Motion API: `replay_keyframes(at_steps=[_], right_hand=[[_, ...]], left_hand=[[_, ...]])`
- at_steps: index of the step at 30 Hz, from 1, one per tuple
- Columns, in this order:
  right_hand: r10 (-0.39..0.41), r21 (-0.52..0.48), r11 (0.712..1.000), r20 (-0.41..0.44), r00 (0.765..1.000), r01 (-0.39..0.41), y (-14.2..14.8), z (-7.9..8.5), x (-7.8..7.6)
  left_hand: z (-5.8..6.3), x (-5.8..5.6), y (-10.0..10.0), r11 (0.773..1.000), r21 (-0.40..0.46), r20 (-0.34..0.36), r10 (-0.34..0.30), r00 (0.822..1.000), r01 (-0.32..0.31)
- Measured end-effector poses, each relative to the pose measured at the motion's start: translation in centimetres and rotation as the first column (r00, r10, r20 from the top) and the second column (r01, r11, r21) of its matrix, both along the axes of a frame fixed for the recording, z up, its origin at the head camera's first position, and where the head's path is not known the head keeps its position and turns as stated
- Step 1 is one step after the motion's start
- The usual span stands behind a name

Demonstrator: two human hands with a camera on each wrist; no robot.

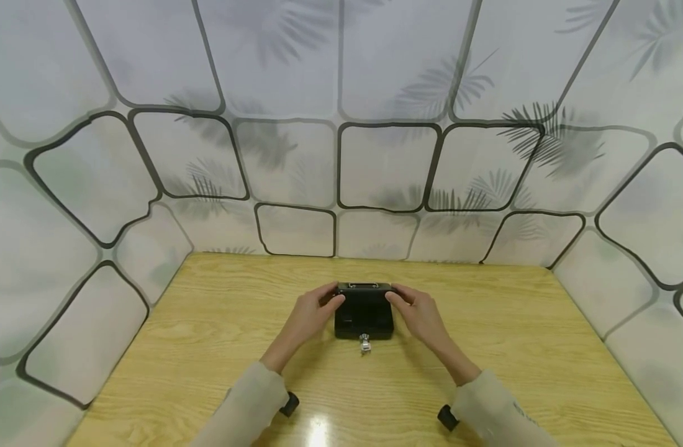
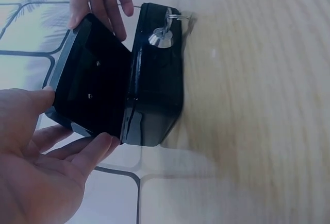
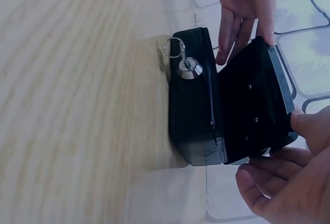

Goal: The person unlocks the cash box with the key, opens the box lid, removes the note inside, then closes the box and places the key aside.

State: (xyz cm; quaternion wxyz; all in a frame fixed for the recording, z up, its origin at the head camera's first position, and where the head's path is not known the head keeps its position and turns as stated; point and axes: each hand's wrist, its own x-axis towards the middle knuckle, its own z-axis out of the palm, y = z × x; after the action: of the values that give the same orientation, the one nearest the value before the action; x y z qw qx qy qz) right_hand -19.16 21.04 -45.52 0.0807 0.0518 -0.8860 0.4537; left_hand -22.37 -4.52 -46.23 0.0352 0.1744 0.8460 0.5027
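1. By the left hand (image 1: 313, 312), the left side of a black lid (image 1: 365, 299) is held. The thumb is placed on the rim and the other fingers are bent around the side and behind, so the hand is opened only as far as the lid's edge requires.
2. Nearer to the body from this grip, the forearm is covered by a light sleeve (image 1: 249, 397), and a small black object (image 1: 289, 404) is seen beside it.
3. Between the two grips, the lid is raised from a black box (image 2: 161, 80), which is placed just below the hands on a wooden table (image 1: 235, 298). A handle (image 1: 364, 285) is seen on the lid, between the fingertips of both hands.
4. In front of the grips, a silver lock (image 3: 190, 68) is fitted in the box front; a key with a ring (image 1: 366, 347) is inserted in it.
5. By the right hand (image 1: 422, 316), the right side of the lid is held in a similar way, with the thumb on the rim and the fingers bent at the side and behind.
6. Nearer to the body from this grip, another light sleeve (image 1: 495, 403) is seen, with a second black object (image 1: 447, 418) to its left.
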Motion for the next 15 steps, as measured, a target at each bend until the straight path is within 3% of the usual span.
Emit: replay_keyframes(at_steps=[15], right_hand=[[0.018,-0.061,0.998,0.109,0.994,-0.011,0.5,1.2,-1.9]], left_hand=[[1.3,-1.3,0.3,0.998,-0.03,0.036,0.056,0.998,-0.055]])
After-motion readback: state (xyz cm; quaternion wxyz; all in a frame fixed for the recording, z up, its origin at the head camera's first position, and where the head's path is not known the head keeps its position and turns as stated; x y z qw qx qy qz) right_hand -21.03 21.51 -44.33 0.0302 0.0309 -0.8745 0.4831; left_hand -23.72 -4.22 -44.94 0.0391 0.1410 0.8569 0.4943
